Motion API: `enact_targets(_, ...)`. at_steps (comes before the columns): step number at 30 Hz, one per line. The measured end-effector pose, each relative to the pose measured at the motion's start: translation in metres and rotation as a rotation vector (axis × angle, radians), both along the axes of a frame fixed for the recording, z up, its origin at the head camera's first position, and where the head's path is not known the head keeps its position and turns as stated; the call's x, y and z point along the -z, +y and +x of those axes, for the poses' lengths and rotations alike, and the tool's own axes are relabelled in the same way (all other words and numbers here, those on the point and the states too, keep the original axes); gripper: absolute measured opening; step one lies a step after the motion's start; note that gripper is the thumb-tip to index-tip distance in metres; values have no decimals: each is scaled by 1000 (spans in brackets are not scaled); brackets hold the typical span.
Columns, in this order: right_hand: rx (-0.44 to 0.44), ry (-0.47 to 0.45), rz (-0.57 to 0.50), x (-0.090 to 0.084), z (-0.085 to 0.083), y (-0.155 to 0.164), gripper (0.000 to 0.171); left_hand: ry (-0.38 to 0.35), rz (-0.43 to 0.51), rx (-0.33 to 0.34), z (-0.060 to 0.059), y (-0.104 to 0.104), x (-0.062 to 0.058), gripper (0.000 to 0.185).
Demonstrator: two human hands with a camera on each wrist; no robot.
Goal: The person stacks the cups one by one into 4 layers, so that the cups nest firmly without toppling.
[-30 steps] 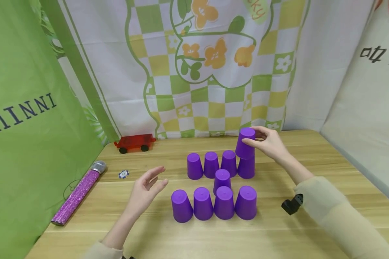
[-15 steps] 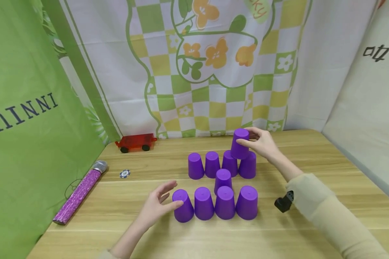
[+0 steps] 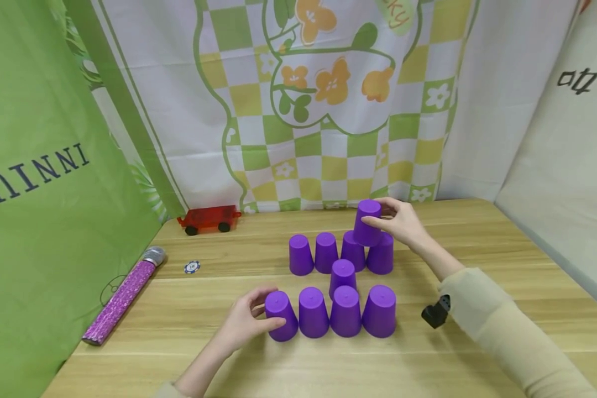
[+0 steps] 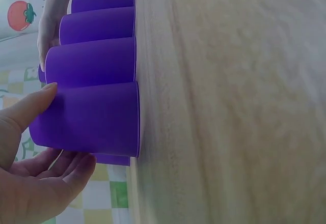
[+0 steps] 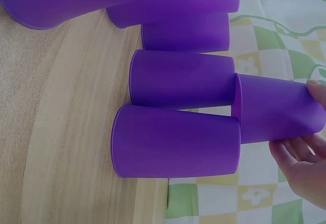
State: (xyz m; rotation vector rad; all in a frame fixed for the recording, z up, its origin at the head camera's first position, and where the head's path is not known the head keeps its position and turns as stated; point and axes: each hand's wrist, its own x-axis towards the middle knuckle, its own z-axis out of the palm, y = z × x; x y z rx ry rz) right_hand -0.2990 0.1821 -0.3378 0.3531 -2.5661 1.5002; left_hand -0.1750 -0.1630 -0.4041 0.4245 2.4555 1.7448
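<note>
Upside-down purple cups stand in two rows of several on the wooden table (image 3: 477,243). My left hand (image 3: 249,320) grips the leftmost front-row cup (image 3: 281,316); in the left wrist view the thumb (image 4: 30,109) lies on this cup (image 4: 91,117) and the fingers (image 4: 61,175) curl under it. My right hand (image 3: 400,221) holds another cup (image 3: 367,222) by its top, resting on the two right-hand back-row cups (image 3: 380,255). In the right wrist view this held cup (image 5: 277,109) sits across two cups (image 5: 175,142). A single cup (image 3: 342,275) stands between the rows.
A red toy car (image 3: 209,218) sits at the back left by the checked curtain. A pink glitter microphone (image 3: 121,296) and a poker chip (image 3: 191,267) lie to the left. A small black object (image 3: 435,314) is under my right forearm. Fabric walls enclose the table.
My left hand moved right and closed round the leftmost front cup. My right hand carried its cup left and down onto the two right-hand back cups.
</note>
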Motion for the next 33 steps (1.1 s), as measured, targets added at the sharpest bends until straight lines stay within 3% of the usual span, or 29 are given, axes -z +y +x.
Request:
enact_targets(14, -11, 5, -20, -1, 4, -1, 56, -14, 17, 13, 1, -3, 0, 56)
enact_targets(22, -51, 27, 13, -3, 7, 4, 63, 3, -2, -51, 1, -8, -6, 53)
enact_targets(33, -15, 81, -27, -12, 25, 22, 60, 50, 6, -106, -2, -14, -19, 49)
